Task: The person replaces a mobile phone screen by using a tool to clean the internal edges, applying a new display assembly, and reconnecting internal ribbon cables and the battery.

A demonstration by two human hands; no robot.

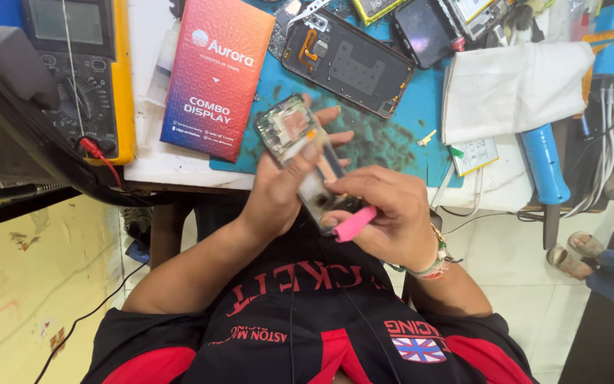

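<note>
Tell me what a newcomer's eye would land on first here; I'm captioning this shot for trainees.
First, the opened phone at centre, held by the left hand while the right hand works a pink tool at its lower end. Next, the bright red-orange box upper left on the bench, beside the yellow multimeter, with another open phone shell on the blue mat behind.

A white-topped wooden workbench point(147, 167) runs across the upper part of the view, with a worn blue rubber mat point(399, 135) laid over its middle. Below it, to the right, lies a pale tiled floor point(513, 263) in bright, even light; to the left stands a scuffed cream-yellow painted surface point(30, 284), crossed by a thin black cable point(87, 316).
</note>
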